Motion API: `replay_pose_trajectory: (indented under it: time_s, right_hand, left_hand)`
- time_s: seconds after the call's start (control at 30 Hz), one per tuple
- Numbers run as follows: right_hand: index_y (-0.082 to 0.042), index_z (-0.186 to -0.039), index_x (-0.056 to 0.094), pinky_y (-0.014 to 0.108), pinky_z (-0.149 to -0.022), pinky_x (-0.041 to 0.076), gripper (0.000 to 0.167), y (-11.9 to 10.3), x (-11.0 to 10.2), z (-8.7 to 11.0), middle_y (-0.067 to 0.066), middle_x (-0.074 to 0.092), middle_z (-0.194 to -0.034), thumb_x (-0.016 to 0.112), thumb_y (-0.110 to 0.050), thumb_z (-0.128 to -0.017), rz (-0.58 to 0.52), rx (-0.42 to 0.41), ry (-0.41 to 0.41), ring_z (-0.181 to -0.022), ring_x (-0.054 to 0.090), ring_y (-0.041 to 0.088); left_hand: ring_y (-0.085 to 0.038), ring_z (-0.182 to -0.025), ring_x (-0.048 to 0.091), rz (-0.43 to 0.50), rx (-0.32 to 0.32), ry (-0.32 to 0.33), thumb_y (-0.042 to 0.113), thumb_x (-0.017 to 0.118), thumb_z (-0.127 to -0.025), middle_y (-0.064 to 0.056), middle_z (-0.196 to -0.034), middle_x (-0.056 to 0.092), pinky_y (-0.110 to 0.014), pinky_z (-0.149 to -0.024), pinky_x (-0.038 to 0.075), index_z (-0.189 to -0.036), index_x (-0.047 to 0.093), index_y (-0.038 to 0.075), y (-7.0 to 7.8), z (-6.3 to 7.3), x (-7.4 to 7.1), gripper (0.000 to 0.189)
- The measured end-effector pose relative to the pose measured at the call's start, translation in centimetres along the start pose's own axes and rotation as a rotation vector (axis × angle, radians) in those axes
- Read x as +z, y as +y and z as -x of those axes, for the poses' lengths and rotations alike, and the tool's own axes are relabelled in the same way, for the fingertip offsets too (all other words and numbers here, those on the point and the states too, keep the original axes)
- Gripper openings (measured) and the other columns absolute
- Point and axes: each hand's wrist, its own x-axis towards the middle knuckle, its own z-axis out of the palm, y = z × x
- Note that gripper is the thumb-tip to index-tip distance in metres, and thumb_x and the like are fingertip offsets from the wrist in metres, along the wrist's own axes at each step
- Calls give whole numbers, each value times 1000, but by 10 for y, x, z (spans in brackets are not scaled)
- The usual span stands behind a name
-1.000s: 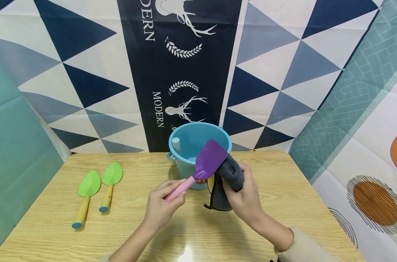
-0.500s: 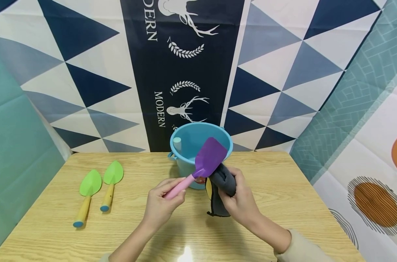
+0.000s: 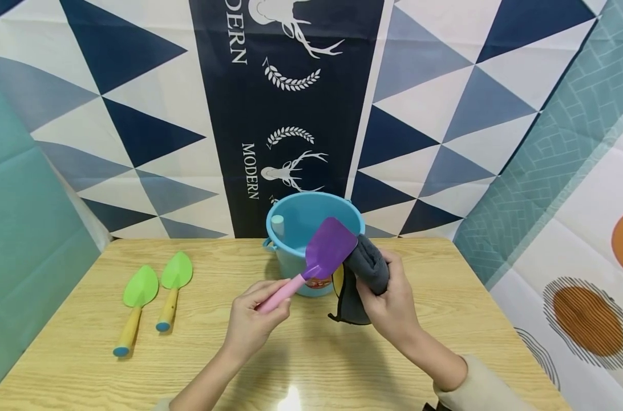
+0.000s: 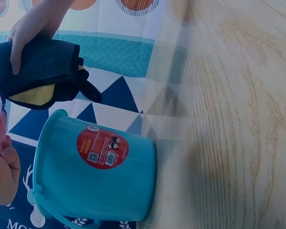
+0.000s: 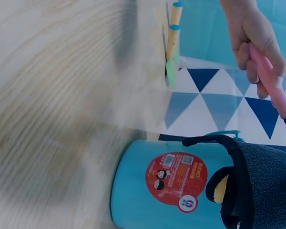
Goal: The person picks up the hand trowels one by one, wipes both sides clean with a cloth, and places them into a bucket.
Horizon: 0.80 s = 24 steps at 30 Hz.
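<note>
My left hand [image 3: 255, 319] grips the pink handle of a small toy shovel [image 3: 332, 245] with a flat purple blade. The blade points up and to the right, in front of the bucket's opening. A folded dark grey cloth [image 3: 365, 265] with a yellow patch and black edging is held in my right hand [image 3: 393, 297], its upper end against the blade's right edge. A loose flap of the cloth hangs below. Both hands are above the table. In the left wrist view the cloth [image 4: 35, 67] shows its yellow patch [image 4: 35, 95].
A light blue bucket [image 3: 291, 268] with a red round sticker [image 4: 102, 147] stands at the table's back edge, a pale cylinder [image 3: 277, 224] inside its rim. Two green trowels [image 3: 141, 287] with yellow handles lie on the wooden table [image 3: 198, 371] at left. Patterned cloth walls surround it.
My right hand and the cloth shift down-left along the blade, then back up and right. The left hand and the shovel stay nearly still.
</note>
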Motion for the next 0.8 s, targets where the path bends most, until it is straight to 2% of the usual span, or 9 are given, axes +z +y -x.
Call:
replay_pose_trajectory:
  time_s: [0.1,0.27,0.53,0.63,0.7,0.8]
  right_hand:
    - [4,-118,47,11,-84,45,45,0,3,1,14,58,-113,63,14,-77,8,-35,-2,-103,52,1]
    - [3,-118,49,16,-91,44,50,0,9,4,13,57,-119,63,16,-73,27,-115,-39,-107,54,13]
    - [3,-115,50,21,-100,42,50,4,13,9,18,55,-123,67,14,-69,77,-227,-198,-113,54,30]
    - [4,-116,50,22,-100,41,49,5,10,5,19,54,-123,66,13,-70,76,-228,-210,-113,54,30]
    - [3,-118,49,20,-98,42,47,6,7,1,17,54,-124,63,12,-74,68,-193,-199,-112,55,28]
    - [4,-118,48,16,-93,43,46,8,2,-4,17,55,-122,62,12,-75,85,-166,-139,-107,57,27]
  left_hand:
    - [-11,-82,59,16,40,11,-1,74,-72,-6,-101,69,-22,-61,53,-104,73,8,-1,0,2,33]
    - [-11,-82,60,19,44,36,-1,74,-72,-6,-100,70,-23,-60,54,-105,72,7,-1,-1,3,34]
    - [-10,-80,59,25,22,56,0,74,-73,-7,-101,70,-22,-55,52,-105,72,7,2,-3,-1,33]
    - [-10,-80,59,24,17,61,-1,74,-72,-7,-100,70,-23,-55,52,-104,73,8,2,-3,-5,33]
    - [-10,-80,59,28,15,56,-2,74,-72,-7,-100,70,-23,-55,53,-103,73,8,2,-2,-7,33]
    - [-10,-81,59,23,11,46,-2,74,-72,-6,-99,70,-23,-56,53,-103,73,9,1,-1,-9,32]
